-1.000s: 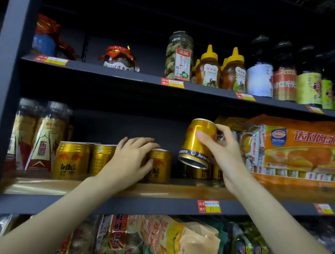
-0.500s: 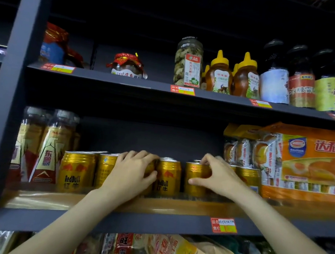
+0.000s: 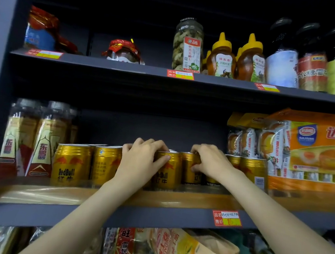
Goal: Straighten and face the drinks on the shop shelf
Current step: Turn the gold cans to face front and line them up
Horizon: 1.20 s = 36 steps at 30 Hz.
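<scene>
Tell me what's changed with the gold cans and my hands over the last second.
The right hand brought the raised, tilted gold can down into the row on the middle shelf, where it now stands upright, the fingers still curled on it. The left hand stayed gripping the neighbouring Red Bull can. The other cans, the bottles at left and the cake packs at right kept their places.

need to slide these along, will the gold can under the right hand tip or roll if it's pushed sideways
Probably it slides rather than tips: the gold can is short and squat and stands upright on the flat wooden shelf. Neighbouring cans close beside it should brace it. Its smooth metal wall looks slippery, so the right hand curled over its rim likely steers best. On its side it would roll.
</scene>
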Tool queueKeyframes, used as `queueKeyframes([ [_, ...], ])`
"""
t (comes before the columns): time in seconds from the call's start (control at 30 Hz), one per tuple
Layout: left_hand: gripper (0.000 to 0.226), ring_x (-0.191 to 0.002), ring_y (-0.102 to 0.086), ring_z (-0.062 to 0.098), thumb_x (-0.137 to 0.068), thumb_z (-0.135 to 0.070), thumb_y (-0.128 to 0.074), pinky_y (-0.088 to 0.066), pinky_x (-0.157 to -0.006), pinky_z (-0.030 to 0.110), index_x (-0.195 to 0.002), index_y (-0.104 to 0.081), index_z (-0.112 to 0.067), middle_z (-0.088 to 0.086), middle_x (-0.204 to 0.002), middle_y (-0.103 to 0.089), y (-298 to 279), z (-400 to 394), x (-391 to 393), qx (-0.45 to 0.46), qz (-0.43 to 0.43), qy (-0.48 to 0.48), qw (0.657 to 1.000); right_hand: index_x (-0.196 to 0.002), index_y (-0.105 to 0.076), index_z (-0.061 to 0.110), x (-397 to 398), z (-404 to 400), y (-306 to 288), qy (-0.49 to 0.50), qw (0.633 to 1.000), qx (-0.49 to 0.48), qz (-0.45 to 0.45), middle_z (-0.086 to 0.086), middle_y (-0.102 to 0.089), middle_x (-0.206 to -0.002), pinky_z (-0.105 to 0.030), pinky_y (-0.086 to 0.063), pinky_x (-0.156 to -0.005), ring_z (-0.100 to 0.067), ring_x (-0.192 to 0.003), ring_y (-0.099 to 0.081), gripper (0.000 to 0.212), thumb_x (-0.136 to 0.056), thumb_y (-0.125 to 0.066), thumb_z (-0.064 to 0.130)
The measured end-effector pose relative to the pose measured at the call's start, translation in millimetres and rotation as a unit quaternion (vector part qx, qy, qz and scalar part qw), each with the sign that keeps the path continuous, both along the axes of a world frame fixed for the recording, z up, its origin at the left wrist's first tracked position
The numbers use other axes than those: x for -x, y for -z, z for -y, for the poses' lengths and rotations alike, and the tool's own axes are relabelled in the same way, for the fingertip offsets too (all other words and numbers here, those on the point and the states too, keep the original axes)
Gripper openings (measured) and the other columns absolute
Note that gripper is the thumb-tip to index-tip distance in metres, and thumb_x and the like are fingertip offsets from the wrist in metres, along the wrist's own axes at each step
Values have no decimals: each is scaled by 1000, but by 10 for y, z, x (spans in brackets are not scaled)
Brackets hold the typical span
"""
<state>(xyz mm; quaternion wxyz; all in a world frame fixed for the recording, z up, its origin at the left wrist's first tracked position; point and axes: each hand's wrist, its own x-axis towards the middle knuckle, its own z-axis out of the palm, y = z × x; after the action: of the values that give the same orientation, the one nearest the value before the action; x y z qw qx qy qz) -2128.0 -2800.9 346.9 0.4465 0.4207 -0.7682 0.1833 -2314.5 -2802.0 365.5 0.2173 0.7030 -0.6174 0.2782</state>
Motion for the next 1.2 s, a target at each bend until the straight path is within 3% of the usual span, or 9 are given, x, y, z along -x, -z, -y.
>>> queueKeyframes([
  [0.17, 25, -116, -39, 11, -93, -46, -42, -24, -99, 34, -112, -52, -34, -13, -116, -54, 11, 2, 0, 4, 1, -4, 1000, -129, -49, 18, 50, 108, -12, 7, 1000, -10, -28, -5, -54, -126, -36, -42, -96, -24, -121, -46, 49, -85, -67, 29],
  [0.33, 24, -114, -38, 9, -93, -47, -42, -24, -96, 32, -111, -51, -35, -15, -114, -53, 22, 18, 8, 16, -1, -4, 1000, -131, -49, 19, 433, -52, -196, 17, 999, 15, 27, -6, -52, -134, -35, -40, -101, -22, -125, -47, 44, -91, -60, 33],
  [0.4, 22, -112, -38, 9, -92, -47, -43, -23, -94, 31, -109, -52, -34, -16, -111, -52, 27, 20, 13, 17, -5, 0, 1000, -130, -50, 18, 622, -69, -262, 79, 997, -10, 6, -7, -56, -128, -35, -45, -97, -22, -117, -53, 44, -92, -56, 40],
  [0.5, 19, -112, -39, 12, -94, -43, -43, -23, -93, 33, -103, -55, -31, -13, -110, -55, 2, 15, 11, 2, -29, 12, 1000, -135, -44, 21, 701, -30, -263, 142, 985, -86, -37, -6, -53, -133, -40, -38, -103, -24, -121, -50, 56, -90, -52, 53],
  [0.67, 16, -110, -39, 15, -94, -40, -44, -22, -92, 33, -95, -57, -30, -10, -111, -58, -44, 24, 5, -29, -58, 23, 998, -140, -38, 20, 572, 210, -289, 145, 981, -127, -20, -8, -47, -140, -47, -38, -104, -28, -126, -46, 69, -86, -51, 62],
  [0.77, 16, -110, -39, 15, -94, -40, -45, -21, -90, 32, -94, -57, -30, -10, -111, -59, -34, 31, 4, -25, -64, 27, 997, -134, -43, 20, 526, 300, -288, 160, 978, -133, -7, -6, -49, -137, -51, -31, -108, -27, -125, -46, 63, -85, -56, 57],
  [0.97, 19, -110, -40, 13, -95, -39, -44, -22, -92, 32, -98, -59, -28, -10, -109, -58, 2, 53, 21, 7, -70, 29, 997, -122, -45, 19, 556, 64, -306, 39, 989, -13, 140, -7, -53, -127, -38, -43, -94, -27, -117, -50, 62, -74, -76, 44],
  [1.07, 21, -109, -40, 15, -95, -40, -44, -23, -89, 31, -102, -59, -28, -10, -107, -58, 24, 33, 33, 31, -63, 20, 997, -119, -45, 20, 584, -199, -315, -64, 963, 23, 260, -7, -51, -119, -39, -46, -92, -26, -113, -50, 61, -72, -79, 39],
  [1.2, 25, -113, -41, 17, -96, -39, -40, -27, -94, 35, -113, -57, -29, -9, -113, -58, 21, -54, 54, 43, -15, -15, 999, -116, -45, 28, 497, -542, -294, -138, 938, 9, 319, 0, -44, -114, -34, -42, -87, -19, -109, -47, 57, -71, -77, 44],
])
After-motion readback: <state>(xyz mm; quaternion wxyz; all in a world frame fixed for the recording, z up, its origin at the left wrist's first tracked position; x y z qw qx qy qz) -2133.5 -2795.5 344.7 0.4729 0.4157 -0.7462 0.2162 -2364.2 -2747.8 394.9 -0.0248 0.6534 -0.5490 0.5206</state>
